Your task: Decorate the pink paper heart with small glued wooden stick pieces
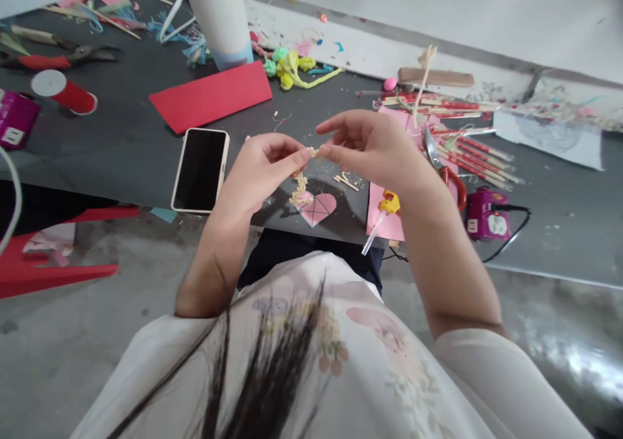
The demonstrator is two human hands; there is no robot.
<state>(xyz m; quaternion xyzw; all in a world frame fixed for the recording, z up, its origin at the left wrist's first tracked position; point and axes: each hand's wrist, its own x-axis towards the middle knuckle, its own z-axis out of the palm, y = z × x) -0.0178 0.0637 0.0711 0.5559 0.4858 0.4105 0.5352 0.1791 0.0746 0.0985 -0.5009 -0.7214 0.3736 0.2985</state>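
Between my two hands is a knobbly cream strand (300, 185), its lower end hanging over a pink paper heart (322, 209) marked with dark lines. My left hand (260, 166) pinches the strand near its top between thumb and fingers. At the strand's upper end, the thumb and a finger of my right hand (372, 144) close on it, while the index finger stretches out above. What the strand is made of is too small to tell. Short pale sticks (346, 181) lie on the table just right of the heart.
Left of my hands are a phone (200, 170), a red card (211, 96) and a thread spool (63, 92). Rightward lie a yellow-nozzled glue dispenser (389, 202), red-handled scissors (455, 186), red-and-clear sticks (474, 160) and a purple box with a cable (488, 214). A white cylinder (219, 17) stands behind.
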